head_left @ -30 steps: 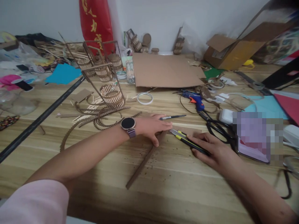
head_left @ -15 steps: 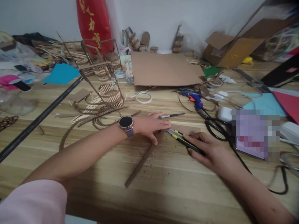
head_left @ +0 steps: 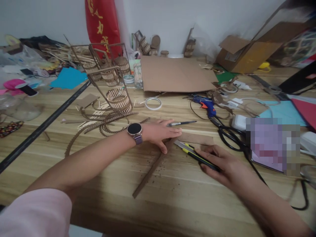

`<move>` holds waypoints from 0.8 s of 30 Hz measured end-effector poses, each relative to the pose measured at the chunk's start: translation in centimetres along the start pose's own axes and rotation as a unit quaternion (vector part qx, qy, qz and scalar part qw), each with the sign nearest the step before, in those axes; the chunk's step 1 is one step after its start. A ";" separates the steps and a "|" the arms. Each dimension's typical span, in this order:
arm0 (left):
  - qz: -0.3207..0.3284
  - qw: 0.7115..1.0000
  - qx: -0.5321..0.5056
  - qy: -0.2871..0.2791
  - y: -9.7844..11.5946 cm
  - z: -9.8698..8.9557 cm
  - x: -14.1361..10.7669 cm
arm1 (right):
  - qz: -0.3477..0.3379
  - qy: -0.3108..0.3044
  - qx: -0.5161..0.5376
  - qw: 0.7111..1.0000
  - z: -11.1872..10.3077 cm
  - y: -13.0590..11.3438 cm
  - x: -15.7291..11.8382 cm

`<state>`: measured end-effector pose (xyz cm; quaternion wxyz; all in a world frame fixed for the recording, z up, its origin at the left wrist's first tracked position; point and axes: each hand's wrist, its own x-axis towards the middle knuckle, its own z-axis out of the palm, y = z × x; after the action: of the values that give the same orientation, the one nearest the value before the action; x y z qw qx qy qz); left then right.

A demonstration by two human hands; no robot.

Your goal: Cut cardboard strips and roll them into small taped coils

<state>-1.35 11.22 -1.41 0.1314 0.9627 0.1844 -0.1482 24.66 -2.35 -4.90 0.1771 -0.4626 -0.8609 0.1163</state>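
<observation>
My left hand (head_left: pixel 161 134) lies flat with its fingers spread, pressing on the upper part of a narrow brown cardboard strip (head_left: pixel 147 177). The strip slants down toward the near edge of the table, and its upper end is partly under the hand. Gripped in my right hand (head_left: pixel 222 161) is a black and yellow utility knife (head_left: pixel 191 152). Its bared blade points left, close to the strip and just below my left fingertips. A small flat cardboard piece (head_left: pixel 197 138) lies behind the knife. Beyond my left fingers rests a dark pen (head_left: pixel 184 123).
Dark crumbs dot the wooden table (head_left: pixel 172 210) around the strip. Small basket-like stick models (head_left: pixel 119 100), a tape roll (head_left: pixel 153 103) and a large cardboard sheet (head_left: pixel 177 74) stand or lie farther back. A blue glue gun (head_left: pixel 207 104) and its black cable (head_left: pixel 228 141) are at right.
My right hand has drawn the knife slightly down and toward me, so the blade sits lower beside the strip. My left hand stays in place. The whole view has shifted a little.
</observation>
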 end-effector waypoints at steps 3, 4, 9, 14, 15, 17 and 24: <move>0.004 1.000 0.001 0.001 -0.1 0.1 0.0 | 0.006 -0.005 0.004 1.000 0.0 -0.3 -0.1; 0.004 1.000 0.001 0.002 -0.1 0.1 0.1 | 0.010 -0.009 0.007 1.000 0.1 -0.3 -0.1; 0.002 1.000 -0.002 0.001 -0.1 0.0 0.0 | 0.004 -0.014 0.014 1.000 0.2 -0.8 -0.2; 0.006 1.000 -0.005 0.002 -0.2 0.1 0.0 | -0.003 -0.005 -0.004 1.000 0.4 -1.3 -0.4; 0.007 1.000 -0.006 0.002 -0.2 0.2 0.1 | -0.001 -0.003 -0.008 1.000 0.4 -1.4 -0.4; 0.009 1.000 -0.008 0.002 -0.3 0.3 0.1 | 0.003 -0.007 -0.014 1.000 0.8 -1.5 -0.5; 0.013 1.000 -0.024 0.011 -0.6 0.6 0.2 | -0.003 0.009 -0.004 1.000 2.1 -1.6 -1.8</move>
<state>-1.54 11.68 -2.15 0.1544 0.9631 0.1771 -0.1313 23.51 -4.85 -6.55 0.1832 -0.4615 -0.8612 0.1081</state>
